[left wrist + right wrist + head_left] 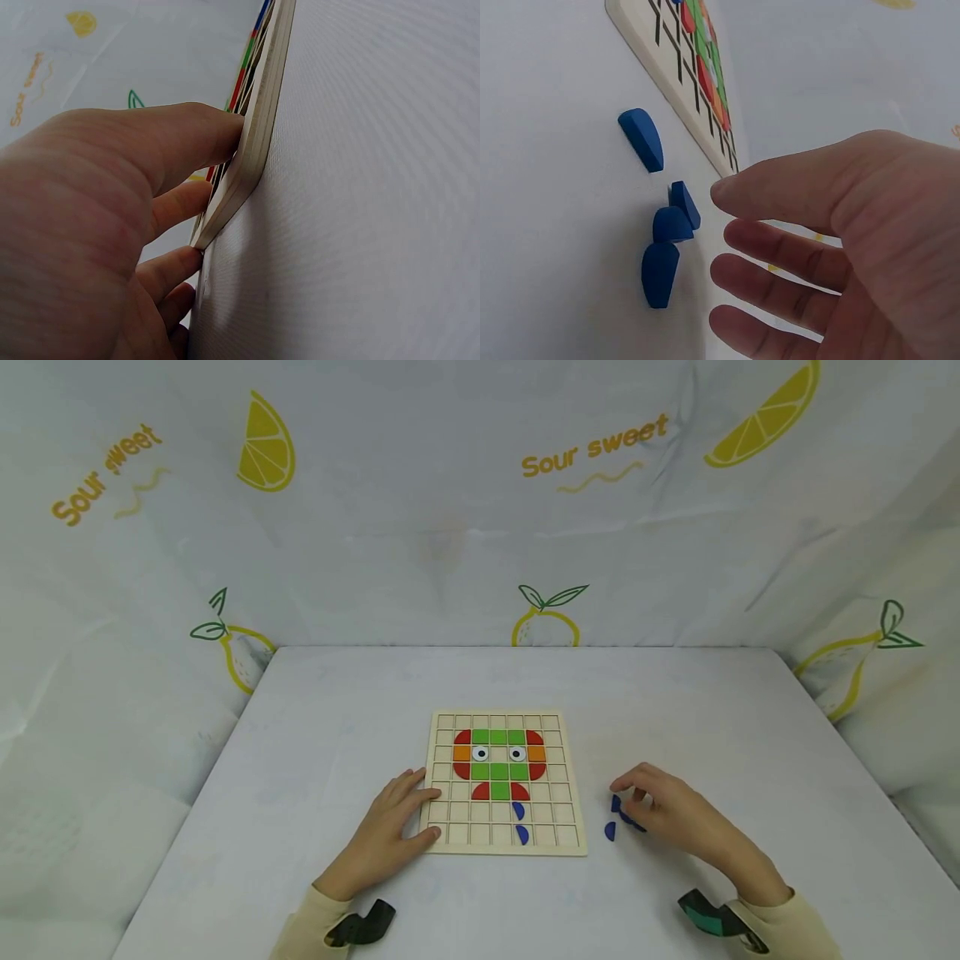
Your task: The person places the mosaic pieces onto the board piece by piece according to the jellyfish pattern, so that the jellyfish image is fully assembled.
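Note:
A pale wooden grid board (456,814) lies on the table, with a pattern of green squares (499,772), red quarter-round pieces (462,772), orange squares (536,754) and two eye pieces (480,753). Below the pattern sit two blue quarter-round pieces (522,835). My left hand (386,831) rests at the board's left edge, its thumb and a finger touching the wood. Right of the board, my right hand (671,814) hovers beside several loose blue pieces (610,832). In the right wrist view, its fingers (761,281) are loosely bent and apart from the blue pieces (660,274).
The white table (337,718) meets a pale cloth backdrop (420,568) printed with lemons and lettering. One blue piece (641,140) lies apart from the others, nearer the board. A dark band (362,922) is on the left sleeve, another (712,917) on the right.

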`<state>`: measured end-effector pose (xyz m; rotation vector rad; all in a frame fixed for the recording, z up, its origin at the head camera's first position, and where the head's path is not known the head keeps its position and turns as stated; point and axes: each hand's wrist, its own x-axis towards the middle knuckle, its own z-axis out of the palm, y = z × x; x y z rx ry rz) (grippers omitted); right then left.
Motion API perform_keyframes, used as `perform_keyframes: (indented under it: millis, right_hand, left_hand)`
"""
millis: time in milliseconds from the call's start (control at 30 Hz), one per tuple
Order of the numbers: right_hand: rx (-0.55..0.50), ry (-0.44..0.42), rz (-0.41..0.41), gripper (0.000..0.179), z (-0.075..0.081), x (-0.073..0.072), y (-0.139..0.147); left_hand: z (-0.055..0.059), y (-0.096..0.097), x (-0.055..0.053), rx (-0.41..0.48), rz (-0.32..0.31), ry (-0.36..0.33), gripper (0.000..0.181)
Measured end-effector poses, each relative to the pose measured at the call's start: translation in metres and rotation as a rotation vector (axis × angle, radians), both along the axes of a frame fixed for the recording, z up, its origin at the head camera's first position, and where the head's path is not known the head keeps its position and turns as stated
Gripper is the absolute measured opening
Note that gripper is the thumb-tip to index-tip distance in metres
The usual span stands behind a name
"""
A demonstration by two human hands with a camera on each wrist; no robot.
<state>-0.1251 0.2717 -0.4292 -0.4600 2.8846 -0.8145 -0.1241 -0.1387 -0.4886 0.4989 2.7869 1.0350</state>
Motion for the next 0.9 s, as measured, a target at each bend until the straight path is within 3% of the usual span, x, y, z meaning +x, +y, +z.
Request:
perform_keyframes:
  millis: [533, 900]
  right_hand:
    - [0.183, 0.063, 0.011, 0.013, -0.014, -0.002, -0.012]
    - [0.013, 0.083, 0.110, 0.015, -0.005, -0.009, -0.027]
  left_hand:
    - [0.002, 0.001, 0.000, 0.005, -0.001, 0.002, 0.050]
    - [0.002, 0.000, 0.001, 0.021, 0.000, 0.000, 0.050]
